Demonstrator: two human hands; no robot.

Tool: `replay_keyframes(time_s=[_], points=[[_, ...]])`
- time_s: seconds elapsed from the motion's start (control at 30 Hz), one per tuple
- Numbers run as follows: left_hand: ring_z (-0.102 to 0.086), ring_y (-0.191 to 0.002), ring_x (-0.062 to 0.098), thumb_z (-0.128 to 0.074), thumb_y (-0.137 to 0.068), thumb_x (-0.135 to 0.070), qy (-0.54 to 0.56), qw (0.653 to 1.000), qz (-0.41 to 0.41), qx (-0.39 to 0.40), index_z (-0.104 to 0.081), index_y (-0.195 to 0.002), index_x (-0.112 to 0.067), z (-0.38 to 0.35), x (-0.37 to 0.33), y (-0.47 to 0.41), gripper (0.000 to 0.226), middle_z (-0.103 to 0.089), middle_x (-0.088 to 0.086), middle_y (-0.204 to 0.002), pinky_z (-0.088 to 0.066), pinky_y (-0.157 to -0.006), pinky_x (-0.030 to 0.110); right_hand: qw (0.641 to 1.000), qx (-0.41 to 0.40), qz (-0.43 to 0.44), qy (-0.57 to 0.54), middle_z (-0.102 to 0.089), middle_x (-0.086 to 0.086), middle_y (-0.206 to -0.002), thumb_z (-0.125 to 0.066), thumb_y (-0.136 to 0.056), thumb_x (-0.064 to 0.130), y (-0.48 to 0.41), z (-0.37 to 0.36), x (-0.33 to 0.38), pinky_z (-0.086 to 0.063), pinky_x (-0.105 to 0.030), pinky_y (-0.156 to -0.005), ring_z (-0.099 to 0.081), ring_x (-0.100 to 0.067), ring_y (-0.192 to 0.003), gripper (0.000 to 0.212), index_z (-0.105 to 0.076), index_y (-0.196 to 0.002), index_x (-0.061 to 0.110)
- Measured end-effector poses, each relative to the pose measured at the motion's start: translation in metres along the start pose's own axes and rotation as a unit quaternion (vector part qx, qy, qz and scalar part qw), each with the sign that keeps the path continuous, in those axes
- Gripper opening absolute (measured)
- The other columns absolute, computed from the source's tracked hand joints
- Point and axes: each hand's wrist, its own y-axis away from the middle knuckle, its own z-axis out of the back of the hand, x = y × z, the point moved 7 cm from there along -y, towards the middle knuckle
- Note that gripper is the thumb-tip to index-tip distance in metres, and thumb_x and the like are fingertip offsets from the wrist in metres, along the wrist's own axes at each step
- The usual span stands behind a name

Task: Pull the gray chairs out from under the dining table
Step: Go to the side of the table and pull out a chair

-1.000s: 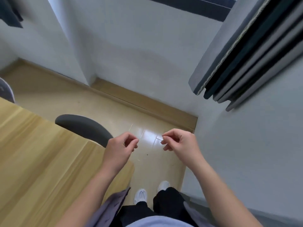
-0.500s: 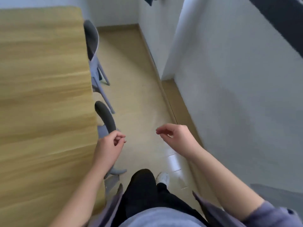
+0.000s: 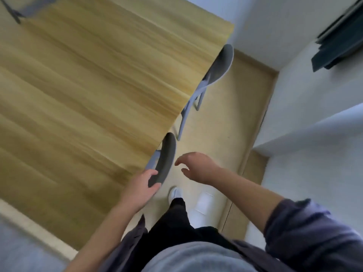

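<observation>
Gray chair [image 3: 166, 159] back gripped by my left hand [image 3: 140, 188] at the wooden surface [image 3: 94, 79]; right hand [image 3: 197, 165] fingers open.

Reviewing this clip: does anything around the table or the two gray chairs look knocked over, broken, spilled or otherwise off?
Nothing stands out. The nearer gray chair and the farther gray chair both stand upright, tucked against the dining table edge. The left hand grips the nearer backrest; the right hand hangs open beside it. The frame is motion-blurred, so fine damage cannot be judged.
</observation>
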Motion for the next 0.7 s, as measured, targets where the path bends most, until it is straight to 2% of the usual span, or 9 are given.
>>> replay_keyframes(time_s=[0.1, 0.17, 0.3, 0.4, 0.5, 0.6, 0.7], points=[[-0.053, -0.123, 0.013, -0.06, -0.087, -0.036, -0.003, 0.999, 0.027, 0.018, -0.05, -0.135, -0.021, -0.005, 0.008, -0.012, 0.051, -0.057, -0.006, -0.135, -0.045, -0.096, 0.03, 0.993, 0.049, 0.066, 0.086, -0.058, -0.002, -0.135, -0.049, -0.092, 0.014, -0.035, 0.001, -0.004, -0.048, -0.039, -0.093, -0.055, -0.025, -0.121, 0.045, -0.051, -0.136, 0.023], [-0.051, -0.126, 0.013, -0.061, -0.087, -0.04, -0.015, 0.998, 0.047, 0.026, -0.048, -0.138, -0.021, -0.009, 0.013, -0.015, 0.056, -0.054, -0.006, -0.14, -0.044, -0.1, 0.031, 0.979, 0.078, 0.119, 0.144, -0.054, -0.002, -0.139, -0.052, -0.092, 0.012, -0.054, -0.002, -0.002, -0.044, -0.041, -0.099, -0.051, -0.025, -0.126, 0.048, -0.048, -0.139, 0.021], [-0.051, -0.127, 0.013, -0.063, -0.083, -0.046, -0.025, 0.996, 0.077, 0.042, -0.041, -0.143, -0.025, -0.021, 0.022, -0.021, 0.067, -0.05, -0.009, -0.143, -0.046, -0.096, 0.031, 0.922, 0.131, 0.222, 0.29, -0.054, -0.004, -0.136, -0.053, -0.089, 0.008, -0.089, -0.013, 0.005, -0.034, -0.045, -0.105, -0.044, -0.027, -0.13, 0.047, -0.049, -0.135, 0.017], [-0.051, -0.128, 0.016, -0.065, -0.081, -0.047, -0.038, 0.992, 0.111, 0.036, -0.041, -0.142, -0.024, -0.026, 0.029, -0.025, 0.069, -0.051, -0.007, -0.143, -0.046, -0.098, 0.035, 0.887, 0.154, 0.265, 0.346, -0.062, 0.001, -0.117, -0.052, -0.084, 0.005, -0.113, -0.024, 0.006, -0.034, -0.041, -0.097, -0.053, -0.024, -0.115, 0.043, -0.056, -0.124, 0.02], [-0.046, -0.132, 0.018, -0.064, -0.081, -0.045, -0.044, 0.987, 0.152, 0.022, -0.037, -0.146, -0.024, -0.034, 0.027, -0.024, 0.073, -0.047, -0.006, -0.146, -0.043, -0.103, 0.036, 0.863, 0.181, 0.301, 0.364, -0.065, 0.0, -0.112, -0.05, -0.082, 0.001, -0.128, -0.031, 0.004, -0.039, -0.038, -0.092, -0.058, -0.024, -0.107, 0.047, -0.056, -0.122, 0.023], [-0.055, -0.118, 0.021, -0.06, -0.081, -0.036, -0.031, 0.979, 0.2, 0.003, -0.048, -0.134, -0.025, -0.048, 0.028, -0.022, 0.055, -0.059, -0.002, -0.13, -0.05, -0.092, 0.04, 0.842, 0.204, 0.344, 0.362, -0.067, -0.001, -0.108, -0.047, -0.08, -0.003, -0.137, -0.031, 0.009, -0.047, -0.036, -0.071, -0.063, -0.027, -0.1, 0.05, -0.056, -0.121, 0.024], [-0.057, -0.111, 0.022, -0.051, -0.087, -0.022, -0.036, 0.967, 0.244, -0.058, -0.053, -0.129, -0.028, -0.054, 0.028, -0.024, 0.042, -0.061, -0.001, -0.12, -0.048, -0.084, 0.035, 0.805, 0.226, 0.386, 0.391, -0.066, -0.005, -0.106, -0.044, -0.083, -0.004, -0.143, -0.029, 0.012, -0.04, -0.034, -0.062, -0.062, -0.029, -0.097, 0.051, -0.054, -0.124, 0.025]])
